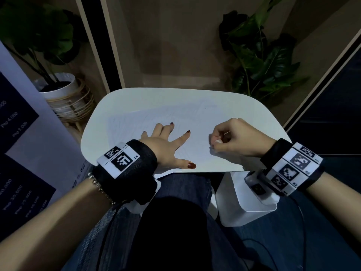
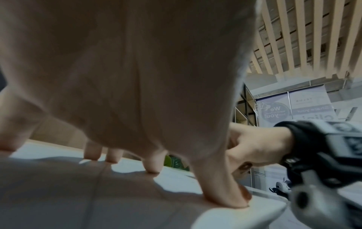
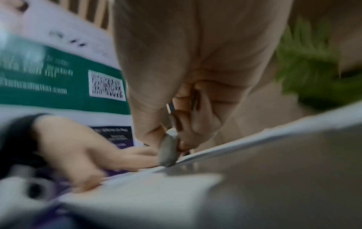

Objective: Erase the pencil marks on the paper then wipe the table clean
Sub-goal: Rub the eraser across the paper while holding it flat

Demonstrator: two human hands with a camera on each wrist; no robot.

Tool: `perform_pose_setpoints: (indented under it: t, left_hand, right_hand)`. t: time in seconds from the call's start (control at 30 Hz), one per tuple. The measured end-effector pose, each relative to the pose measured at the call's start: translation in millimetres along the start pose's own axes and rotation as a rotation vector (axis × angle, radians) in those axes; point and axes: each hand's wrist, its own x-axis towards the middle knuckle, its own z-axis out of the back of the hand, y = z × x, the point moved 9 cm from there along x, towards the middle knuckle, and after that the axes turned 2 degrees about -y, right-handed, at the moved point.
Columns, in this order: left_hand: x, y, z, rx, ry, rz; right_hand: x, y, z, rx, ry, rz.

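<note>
A white sheet of paper (image 1: 195,118) with faint pencil lines lies on the small white table (image 1: 259,118). My left hand (image 1: 166,141) lies flat on the paper's left part with fingers spread, pressing it down; in the left wrist view its fingertips (image 2: 231,199) touch the sheet. My right hand (image 1: 224,139) hovers at the paper's right side with curled fingers pinching a small white eraser (image 1: 218,141). In the right wrist view the eraser (image 3: 169,148) shows grey and worn, its tip touching the paper (image 3: 254,155).
A potted plant in a white pot (image 1: 60,85) with a wicker stand sits left of the table, and another leafy plant (image 1: 261,55) stands behind its right corner. A printed banner (image 1: 21,145) is at the far left. My lap is under the table's near edge.
</note>
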Motion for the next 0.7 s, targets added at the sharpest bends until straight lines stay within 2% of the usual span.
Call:
perform_pose_setpoints:
  t: [0.07, 0.17, 0.27, 0.33, 0.47, 0.5, 0.7]
  left_hand:
    - [0, 0, 0, -0.005, 0.002, -0.002]
    - [0, 0, 0, -0.005, -0.004, -0.007]
    - [0, 1, 0, 0.003, -0.016, 0.004]
    - [0, 1, 1, 0.001, -0.027, 0.014]
    - [-2, 1, 1, -0.021, -0.043, 0.017]
    - [-2, 1, 1, -0.021, -0.043, 0.015]
    - [-2, 2, 3, -0.017, -0.034, -0.022]
  right_hand:
    - [0, -3, 7, -0.079, -0.015, -0.014]
    - [-1, 9, 4, -0.108, -0.026, 0.042]
    - [-2, 19, -7, -0.038, 0.048, 0.088]
    - [-1, 11, -8, -0.052, 0.093, 0.05]
    - [2, -11, 17, -0.291, -0.02, -0.04]
    - [1, -13, 22, -0.288, -0.046, -0.049]
    - [-3, 7, 33, 0.262, -0.128, -0.006]
